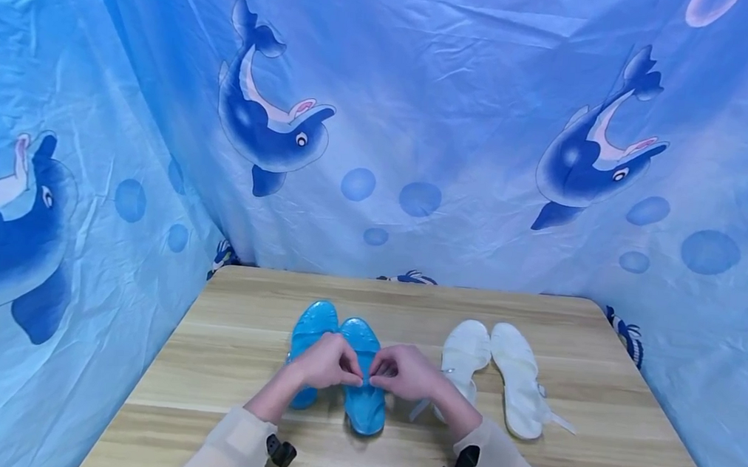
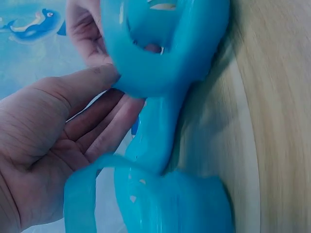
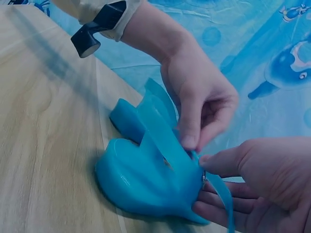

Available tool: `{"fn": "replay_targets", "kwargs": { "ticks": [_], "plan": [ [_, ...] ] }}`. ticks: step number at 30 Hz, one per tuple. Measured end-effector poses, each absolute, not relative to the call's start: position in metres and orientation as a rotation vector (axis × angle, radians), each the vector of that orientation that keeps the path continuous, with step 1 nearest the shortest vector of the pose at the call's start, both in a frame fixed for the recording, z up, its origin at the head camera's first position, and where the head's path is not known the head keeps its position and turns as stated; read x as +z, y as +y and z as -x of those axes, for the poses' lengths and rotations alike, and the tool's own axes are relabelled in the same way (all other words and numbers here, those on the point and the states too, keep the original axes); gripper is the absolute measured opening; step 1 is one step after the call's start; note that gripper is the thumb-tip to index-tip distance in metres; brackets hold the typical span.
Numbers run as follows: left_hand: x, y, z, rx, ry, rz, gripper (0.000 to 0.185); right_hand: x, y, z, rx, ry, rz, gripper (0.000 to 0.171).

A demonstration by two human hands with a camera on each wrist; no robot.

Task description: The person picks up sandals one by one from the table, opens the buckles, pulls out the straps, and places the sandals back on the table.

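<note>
I find no writing, label, brand, number or sign that I can read in any of the three views. The blue sandals (image 1: 361, 381) under my fingers are plain jelly plastic with no mark showing, and the white sandals (image 1: 515, 379) beside them carry none that I can make out either. The blue backdrop cloth (image 1: 465, 108) bears only printed dolphins and bubbles, with no words among them. The wooden table (image 1: 594, 460) shows bare grain, and the black clips at my sleeves have no lettering that I can read.
</note>
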State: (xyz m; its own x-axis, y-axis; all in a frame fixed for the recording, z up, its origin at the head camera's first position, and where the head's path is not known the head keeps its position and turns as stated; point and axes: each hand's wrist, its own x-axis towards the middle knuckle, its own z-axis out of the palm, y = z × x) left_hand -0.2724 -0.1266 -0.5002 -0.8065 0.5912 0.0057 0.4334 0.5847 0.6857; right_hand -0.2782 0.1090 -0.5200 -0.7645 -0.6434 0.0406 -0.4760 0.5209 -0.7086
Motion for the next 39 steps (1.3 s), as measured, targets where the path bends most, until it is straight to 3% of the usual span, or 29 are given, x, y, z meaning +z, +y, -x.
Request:
{"fn": "replay_targets", "kwargs": {
  "ticks": [39],
  "plan": [
    [-0.499, -0.126, 0.276, 1.008, 2.642, -0.845, 0.007, -0.528, 0.113, 0.271, -1.185, 2.598, 0.852, 0.005]
  ]
}}
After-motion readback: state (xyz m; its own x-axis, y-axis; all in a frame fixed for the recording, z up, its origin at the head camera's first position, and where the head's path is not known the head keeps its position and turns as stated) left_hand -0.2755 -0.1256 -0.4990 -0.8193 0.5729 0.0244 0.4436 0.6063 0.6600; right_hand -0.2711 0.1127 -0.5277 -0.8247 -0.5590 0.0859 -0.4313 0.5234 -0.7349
